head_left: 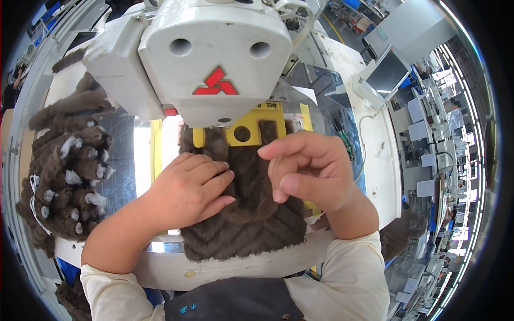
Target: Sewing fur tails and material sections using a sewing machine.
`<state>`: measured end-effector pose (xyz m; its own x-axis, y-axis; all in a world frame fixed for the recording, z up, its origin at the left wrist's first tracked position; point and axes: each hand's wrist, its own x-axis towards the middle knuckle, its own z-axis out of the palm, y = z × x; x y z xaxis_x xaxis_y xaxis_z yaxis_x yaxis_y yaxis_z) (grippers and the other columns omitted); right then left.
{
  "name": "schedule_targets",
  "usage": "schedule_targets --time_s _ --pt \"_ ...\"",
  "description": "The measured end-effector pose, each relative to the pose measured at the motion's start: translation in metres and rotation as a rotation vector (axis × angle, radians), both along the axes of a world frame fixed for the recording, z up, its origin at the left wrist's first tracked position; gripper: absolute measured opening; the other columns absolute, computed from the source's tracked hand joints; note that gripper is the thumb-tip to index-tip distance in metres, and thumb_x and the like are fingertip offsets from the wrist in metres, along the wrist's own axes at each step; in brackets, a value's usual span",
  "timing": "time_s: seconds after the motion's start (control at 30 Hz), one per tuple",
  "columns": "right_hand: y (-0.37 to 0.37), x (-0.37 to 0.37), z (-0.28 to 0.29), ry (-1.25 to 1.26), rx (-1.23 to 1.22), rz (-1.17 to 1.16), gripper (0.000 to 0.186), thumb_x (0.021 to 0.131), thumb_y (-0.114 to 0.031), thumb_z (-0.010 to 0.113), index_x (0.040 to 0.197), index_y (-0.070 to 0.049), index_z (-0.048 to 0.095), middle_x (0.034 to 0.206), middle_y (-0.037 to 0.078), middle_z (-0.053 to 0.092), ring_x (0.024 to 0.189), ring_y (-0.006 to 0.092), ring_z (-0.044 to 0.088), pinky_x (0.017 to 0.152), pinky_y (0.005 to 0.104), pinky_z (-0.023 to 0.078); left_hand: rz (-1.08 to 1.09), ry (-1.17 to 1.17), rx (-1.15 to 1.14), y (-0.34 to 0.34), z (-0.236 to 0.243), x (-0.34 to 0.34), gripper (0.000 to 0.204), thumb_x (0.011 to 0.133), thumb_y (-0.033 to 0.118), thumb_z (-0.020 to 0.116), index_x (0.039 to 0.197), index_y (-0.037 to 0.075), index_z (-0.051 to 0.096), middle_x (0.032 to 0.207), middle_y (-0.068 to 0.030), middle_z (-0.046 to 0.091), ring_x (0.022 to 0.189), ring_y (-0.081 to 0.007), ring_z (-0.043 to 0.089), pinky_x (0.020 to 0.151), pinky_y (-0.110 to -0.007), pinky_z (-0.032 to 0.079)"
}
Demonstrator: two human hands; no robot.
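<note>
A dark brown fur piece (pixel 243 235) with a chevron-like nap lies on the machine bed, its pale lower edge towards me. My left hand (pixel 190 187) rests on its left part, fingers stretched out and lying flat, gripping nothing. Above the fur's right side, my right hand (pixel 313 171) is raised with loosely bent fingers, the index reaching left and the thumb apart. I see nothing held in it. Beyond my hands, a flat yellow plate (pixel 273 120) with a round hole and cut-outs lies over the fur's far end, under the white sewing machine head (pixel 214 59).
A heap of brown fur pieces with white tufts (pixel 69 176) sits at the left. Green-handled tools (pixel 345 140) lie on the right side of the table. A monitor (pixel 385 74) stands far right, with rows of workstations (pixel 447 160) beyond. The machine head overhangs the work.
</note>
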<state>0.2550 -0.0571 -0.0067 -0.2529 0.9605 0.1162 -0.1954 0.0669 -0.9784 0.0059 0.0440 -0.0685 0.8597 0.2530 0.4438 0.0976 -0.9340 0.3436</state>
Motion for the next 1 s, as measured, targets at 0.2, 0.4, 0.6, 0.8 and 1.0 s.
schedule_targets --time_s 0.2,0.4,0.6,0.8,1.0 --pt "0.006 0.001 -0.003 0.066 -0.009 -0.050 0.043 0.093 0.003 0.071 0.135 0.006 0.061 0.086 0.003 0.070 0.079 0.0060 0.064 0.073 0.0216 0.049 -0.093 0.060 -0.045 0.002 0.007 -0.003 0.053 0.080 0.043 0.082 0.118 0.008 0.073 0.122 -0.0104 0.070 0.111 -0.0304 0.065 0.094 -0.043 0.051" --pt "0.014 0.009 0.005 -0.063 -0.071 -0.190 0.037 0.088 0.000 0.074 0.125 0.004 0.066 0.083 -0.003 0.063 0.074 0.0023 0.056 0.067 0.0201 0.043 -0.227 0.218 0.021 -0.006 0.008 0.001 0.043 0.081 0.043 0.080 0.109 0.012 0.071 0.122 -0.0074 0.067 0.121 -0.0287 0.059 0.100 -0.046 0.045" --pt "0.007 0.016 -0.010 -0.029 -0.141 -0.282 0.035 0.085 0.001 0.074 0.120 0.005 0.068 0.081 -0.001 0.062 0.073 0.0039 0.057 0.065 0.0204 0.041 -0.278 0.242 0.013 -0.014 0.001 0.000 0.025 0.081 0.025 0.077 0.093 0.008 0.062 0.095 -0.0053 0.060 0.104 -0.0254 0.060 0.080 -0.037 0.054" --pt "-0.037 0.051 -0.045 -0.169 -0.252 -0.551 0.037 0.087 -0.001 0.073 0.123 0.003 0.066 0.092 0.006 0.070 0.081 0.0125 0.065 0.078 0.0277 0.054 -0.363 0.152 -0.041 -0.018 0.004 0.001 0.024 0.081 0.020 0.077 0.093 0.005 0.061 0.094 -0.0081 0.060 0.100 -0.0292 0.059 0.083 -0.039 0.053" --pt "-0.068 0.038 -0.061 -0.012 -0.587 -0.639 0.045 0.095 -0.007 0.067 0.138 0.001 0.057 0.122 0.009 0.067 0.108 0.0146 0.064 0.088 0.0318 0.056 -0.403 -0.150 -0.057 -0.039 0.014 -0.008 0.026 0.078 0.016 0.078 0.094 0.004 0.061 0.091 -0.0093 0.057 0.098 -0.0311 0.060 0.081 -0.042 0.052"
